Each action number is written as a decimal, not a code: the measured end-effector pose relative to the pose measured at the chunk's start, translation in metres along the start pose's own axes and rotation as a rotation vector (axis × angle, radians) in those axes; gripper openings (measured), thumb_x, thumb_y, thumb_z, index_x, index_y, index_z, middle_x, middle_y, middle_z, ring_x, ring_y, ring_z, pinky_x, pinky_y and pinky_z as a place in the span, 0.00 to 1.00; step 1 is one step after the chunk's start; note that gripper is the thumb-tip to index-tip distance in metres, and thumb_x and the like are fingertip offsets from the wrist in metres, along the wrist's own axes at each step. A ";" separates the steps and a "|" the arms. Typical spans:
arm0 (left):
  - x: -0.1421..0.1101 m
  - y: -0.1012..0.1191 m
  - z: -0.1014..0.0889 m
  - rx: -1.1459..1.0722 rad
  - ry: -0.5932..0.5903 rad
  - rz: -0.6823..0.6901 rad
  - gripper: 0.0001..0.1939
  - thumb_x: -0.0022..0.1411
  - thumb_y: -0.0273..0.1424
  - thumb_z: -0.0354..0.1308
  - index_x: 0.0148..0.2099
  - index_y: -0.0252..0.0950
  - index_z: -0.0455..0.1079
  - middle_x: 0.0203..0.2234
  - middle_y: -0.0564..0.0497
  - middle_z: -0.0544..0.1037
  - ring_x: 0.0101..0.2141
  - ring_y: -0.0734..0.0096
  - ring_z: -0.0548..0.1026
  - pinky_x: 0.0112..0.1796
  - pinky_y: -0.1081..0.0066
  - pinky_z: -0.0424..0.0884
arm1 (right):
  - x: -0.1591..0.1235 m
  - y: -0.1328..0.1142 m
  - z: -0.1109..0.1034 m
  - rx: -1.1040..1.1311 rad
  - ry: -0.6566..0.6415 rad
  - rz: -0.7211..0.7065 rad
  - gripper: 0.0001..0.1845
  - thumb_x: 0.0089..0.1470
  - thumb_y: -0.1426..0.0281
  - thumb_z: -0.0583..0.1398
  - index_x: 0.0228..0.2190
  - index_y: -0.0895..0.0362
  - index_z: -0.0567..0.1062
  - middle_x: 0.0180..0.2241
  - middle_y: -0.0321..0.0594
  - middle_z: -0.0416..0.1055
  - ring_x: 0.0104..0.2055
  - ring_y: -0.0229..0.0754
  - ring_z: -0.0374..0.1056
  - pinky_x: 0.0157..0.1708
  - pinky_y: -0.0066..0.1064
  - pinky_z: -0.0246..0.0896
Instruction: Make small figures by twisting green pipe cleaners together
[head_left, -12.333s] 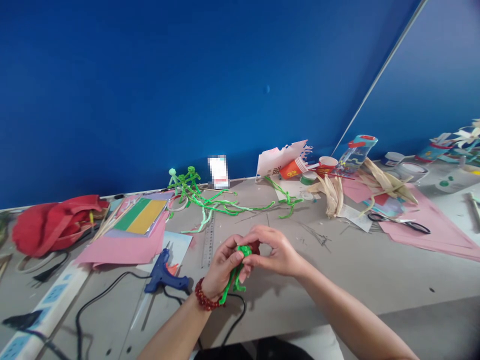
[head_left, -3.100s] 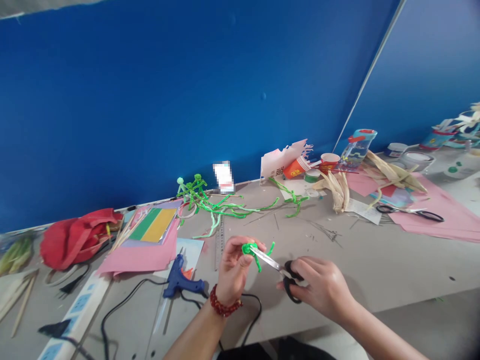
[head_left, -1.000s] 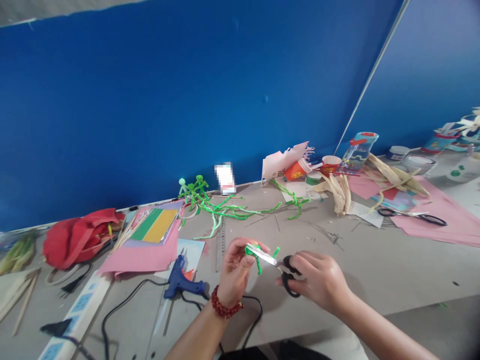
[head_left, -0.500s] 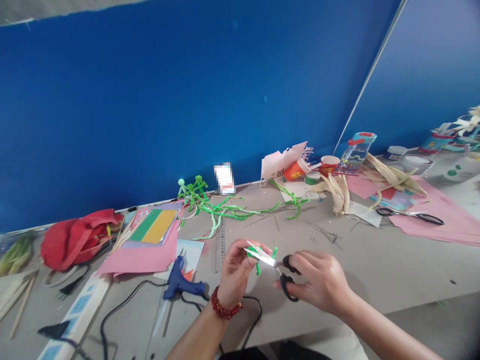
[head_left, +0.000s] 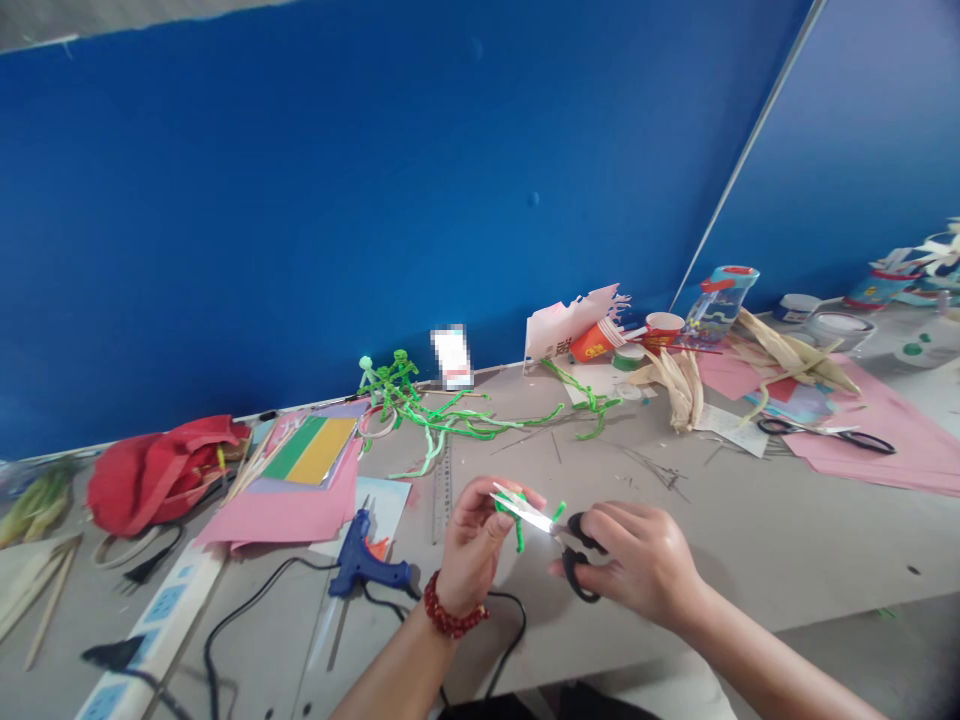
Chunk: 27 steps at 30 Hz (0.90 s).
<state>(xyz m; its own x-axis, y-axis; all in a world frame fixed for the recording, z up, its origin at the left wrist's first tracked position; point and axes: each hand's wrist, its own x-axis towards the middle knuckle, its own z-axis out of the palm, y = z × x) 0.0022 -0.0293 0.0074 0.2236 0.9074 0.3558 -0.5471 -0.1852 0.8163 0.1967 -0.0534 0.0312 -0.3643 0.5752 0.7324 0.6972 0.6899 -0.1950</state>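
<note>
My left hand [head_left: 484, 530], with a red beaded bracelet on the wrist, pinches a small green pipe-cleaner piece [head_left: 520, 535] above the table. Black-handled scissors [head_left: 534, 517] are in my right hand [head_left: 637, 555], thumb and fingers through the loops. Their blades point left across the green piece, nearly closed together, and partly cover it. A short green end [head_left: 559, 511] sticks up beside the blades. Beyond my hands lie green pipe cleaners [head_left: 480, 430] in a loose tangle, with small twisted green figures [head_left: 397, 372] by the wall.
A blue glue gun [head_left: 367, 560] with its black cord lies left of my hands, near a white power strip [head_left: 169, 615]. Pink paper [head_left: 281, 510], a red bag [head_left: 161, 475], dried husks [head_left: 675, 390], paper cups [head_left: 664, 330] and second scissors [head_left: 825, 431] surround the work area.
The scissor blades have drawn closer together over the green piece, and its short upper end now leans further right. The whole view has shifted slightly.
</note>
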 end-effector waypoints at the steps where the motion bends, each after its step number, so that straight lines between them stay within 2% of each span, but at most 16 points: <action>1: 0.000 0.000 0.000 0.004 0.001 0.002 0.08 0.62 0.33 0.63 0.45 0.42 0.74 0.35 0.49 0.81 0.40 0.61 0.79 0.41 0.62 0.73 | 0.000 0.000 0.000 0.001 0.002 0.001 0.26 0.64 0.53 0.54 0.22 0.58 0.70 0.16 0.32 0.66 0.17 0.33 0.60 0.20 0.28 0.50; 9: -0.001 -0.002 0.001 -0.007 -0.023 0.028 0.08 0.63 0.30 0.62 0.45 0.43 0.73 0.36 0.50 0.80 0.41 0.63 0.79 0.39 0.65 0.73 | 0.000 -0.003 -0.004 0.025 -0.064 0.049 0.23 0.62 0.52 0.56 0.28 0.58 0.72 0.19 0.33 0.69 0.19 0.34 0.65 0.21 0.27 0.53; 16: -0.001 -0.001 0.000 0.036 0.011 0.007 0.07 0.62 0.32 0.63 0.43 0.40 0.73 0.34 0.49 0.79 0.39 0.62 0.79 0.37 0.66 0.73 | 0.003 -0.003 -0.004 -0.019 -0.044 0.040 0.23 0.62 0.52 0.55 0.27 0.57 0.72 0.19 0.33 0.69 0.19 0.34 0.64 0.21 0.28 0.52; 27: -0.001 0.000 0.000 -0.018 0.020 -0.030 0.09 0.61 0.34 0.64 0.43 0.41 0.73 0.35 0.49 0.80 0.39 0.62 0.79 0.37 0.66 0.72 | 0.007 -0.002 -0.004 -0.022 -0.003 -0.002 0.24 0.62 0.53 0.56 0.23 0.57 0.70 0.16 0.32 0.67 0.17 0.32 0.60 0.20 0.28 0.50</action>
<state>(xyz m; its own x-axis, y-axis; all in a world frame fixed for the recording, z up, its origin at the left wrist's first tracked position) 0.0019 -0.0302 0.0073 0.2241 0.9198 0.3221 -0.5547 -0.1513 0.8182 0.1957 -0.0525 0.0392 -0.3675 0.5748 0.7311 0.7096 0.6814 -0.1791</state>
